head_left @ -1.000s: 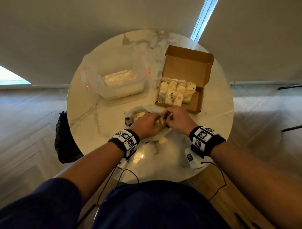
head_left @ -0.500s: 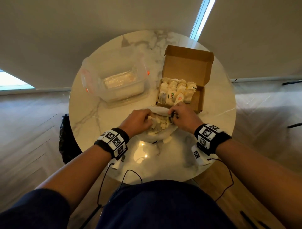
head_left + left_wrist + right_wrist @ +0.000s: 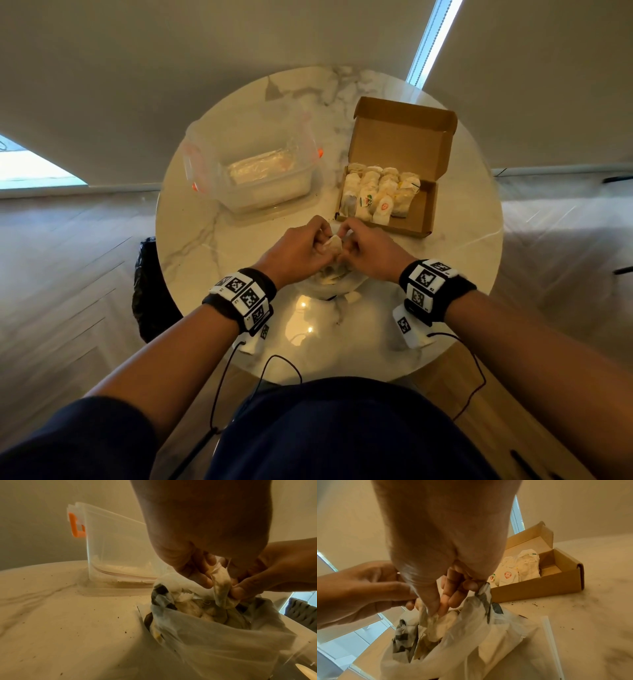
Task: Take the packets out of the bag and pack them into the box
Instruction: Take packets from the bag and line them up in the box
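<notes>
Cream paper packet (image 3: 334, 244) is pinched by my left hand (image 3: 296, 251) and right hand (image 3: 368, 251) above the translucent white plastic bag (image 3: 214, 639), near the brown cardboard box (image 3: 430, 212).

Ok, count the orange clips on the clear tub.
2. The right clip is on the clear tub end nearest the cardboard box; the left clip is on the opposite end. More may be hidden.

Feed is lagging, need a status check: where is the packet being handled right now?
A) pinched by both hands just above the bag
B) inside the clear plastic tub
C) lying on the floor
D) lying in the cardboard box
A: the left hand and right hand both pinch the packet over the open bag, short of the box.
</notes>
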Tool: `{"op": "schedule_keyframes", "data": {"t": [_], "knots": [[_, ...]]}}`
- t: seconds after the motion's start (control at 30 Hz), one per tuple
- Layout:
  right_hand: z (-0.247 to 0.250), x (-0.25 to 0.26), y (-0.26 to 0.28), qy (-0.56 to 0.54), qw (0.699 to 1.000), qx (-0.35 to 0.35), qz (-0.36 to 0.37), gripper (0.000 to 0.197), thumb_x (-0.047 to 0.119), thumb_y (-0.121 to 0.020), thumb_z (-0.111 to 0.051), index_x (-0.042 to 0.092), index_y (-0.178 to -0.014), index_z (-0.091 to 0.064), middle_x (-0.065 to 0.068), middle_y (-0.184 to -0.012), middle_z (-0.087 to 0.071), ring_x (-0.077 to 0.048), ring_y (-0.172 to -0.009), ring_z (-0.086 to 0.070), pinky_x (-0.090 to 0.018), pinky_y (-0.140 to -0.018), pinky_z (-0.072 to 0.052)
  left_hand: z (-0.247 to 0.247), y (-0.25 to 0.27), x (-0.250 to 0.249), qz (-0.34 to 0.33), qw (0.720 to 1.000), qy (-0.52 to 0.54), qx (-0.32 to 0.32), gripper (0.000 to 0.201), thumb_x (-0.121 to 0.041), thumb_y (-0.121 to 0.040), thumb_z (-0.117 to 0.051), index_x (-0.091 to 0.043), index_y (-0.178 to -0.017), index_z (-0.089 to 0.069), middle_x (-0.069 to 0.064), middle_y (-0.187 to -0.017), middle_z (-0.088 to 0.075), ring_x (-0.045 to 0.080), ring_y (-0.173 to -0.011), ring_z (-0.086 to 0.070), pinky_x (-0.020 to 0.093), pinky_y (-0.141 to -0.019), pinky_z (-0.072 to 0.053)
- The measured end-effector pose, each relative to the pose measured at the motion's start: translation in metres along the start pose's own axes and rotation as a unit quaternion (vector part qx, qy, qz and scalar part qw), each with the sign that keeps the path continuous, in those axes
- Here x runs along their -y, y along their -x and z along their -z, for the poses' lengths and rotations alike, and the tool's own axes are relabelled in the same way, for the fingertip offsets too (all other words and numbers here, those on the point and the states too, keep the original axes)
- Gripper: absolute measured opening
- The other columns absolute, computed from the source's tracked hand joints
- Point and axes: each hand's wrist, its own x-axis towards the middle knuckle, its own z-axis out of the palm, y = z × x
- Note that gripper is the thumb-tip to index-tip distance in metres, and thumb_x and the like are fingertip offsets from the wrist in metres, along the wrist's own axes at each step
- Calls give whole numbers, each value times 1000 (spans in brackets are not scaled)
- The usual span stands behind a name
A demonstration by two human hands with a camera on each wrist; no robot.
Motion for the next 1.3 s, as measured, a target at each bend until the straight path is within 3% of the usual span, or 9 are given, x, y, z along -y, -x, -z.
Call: {"op": "schedule_keyframes", "data": {"t": [0.23,0.37,0.5,0.63,0.73,0.83,1.0,1.2,1.3], "knots": [[5,-5,4,24,1000,-1,15,14,17,-89,-66,6,-89,-58,-7,-77,-61,-18,-68,-53,-33,-63,-43,-10,-6,-4,-23,1000,-5,-11,13,-27,-97,-60,-21,-107,-54,-8,-86,-70,5,-73,-62,13,-65,-46],[6,-13,3,18,1000,-22,6,12,23,-95,-63,15,-88,-59,8,-73,-57,-6,-65,-50,-24,-60,-40,-12,-6,-4,-3,1000,0,-8,16,-29,-97,-60,-20,-109,-53,-10,-84,-70,4,-72,-63,14,-66,-47],[8,-20,1,-1,999,-35,-11,15,29,-95,-64,14,-90,-63,4,-79,-64,-15,-73,-59,-34,-68,-50,-15,-3,7,-4,999,-33,11,9,-21,-94,-61,-19,-103,-58,-8,-89,-67,7,-78,-62,24,-74,-52],[10,-20,1,12,1000,-25,-6,17,29,-96,-62,14,-90,-65,-2,-83,-67,-20,-78,-63,-40,-72,-52,-20,-2,11,-8,999,-44,11,9,-21,-94,-59,-20,-103,-61,-8,-85,-65,5,-76,-60,13,-68,-44],[12,-20,1,14,999,-29,-12,18,29,-97,-60,13,-93,-65,-3,-86,-68,-19,-79,-63,-35,-71,-51,-24,-6,18,-36,991,-111,58,8,-15,-91,-57,-20,-97,-61,-4,-87,-63,15,-80,-60,21,-68,-43],[14,-20,2,20,999,-28,-21,15,27,-98,-59,13,-94,-64,-1,-86,-66,-15,-79,-60,-27,-66,-46,-34,-5,31,-25,965,-230,127,26,-15,-86,-62,-20,-111,-64,2,-101,-63,23,-92,-60,34,-74,-49],[13,-21,5,30,999,-23,-19,13,24,-97,-58,12,-92,-63,-3,-83,-66,-19,-78,-61,-33,-69,-48,-48,-1,42,-33,952,-289,98,48,-30,-73,-77,-19,-118,-62,5,-112,-62,28,-95,-61,36,-71,-50],[13,-19,8,37,999,-21,-27,15,23,-98,-57,10,-95,-63,-6,-86,-68,-22,-79,-62,-35,-69,-48,-53,-2,40,-50,953,-293,54,24,-24,-83,-64,-13,-104,-69,9,-102,-65,30,-84,-64,31,-60,-44],[14,-19,8,42,998,-12,-34,14,24,-98,-57,11,-97,-63,-5,-88,-67,-20,-80,-61,-31,-67,-45,-53,-3,44,-41,955,-287,63,23,-28,-92,-55,-12,-104,-69,9,-104,-64,29,-87,-64,37,-66,-55]]}}
